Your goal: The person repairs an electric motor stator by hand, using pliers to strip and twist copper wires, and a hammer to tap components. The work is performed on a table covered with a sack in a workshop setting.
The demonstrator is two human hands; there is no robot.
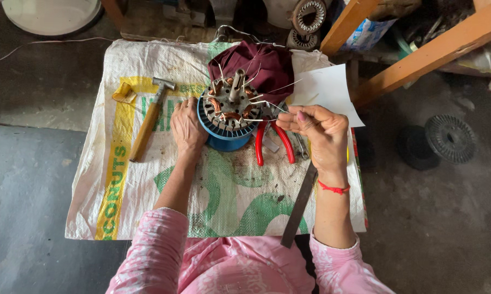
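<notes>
Open sacking (223,201) lies free on the desk's near side; a hammer (147,122) blocks the left, red pliers (272,142) and a metal strip (300,204) crowd the right, maroon cloth (259,65) and white paper (327,90) close the far edge.
</notes>
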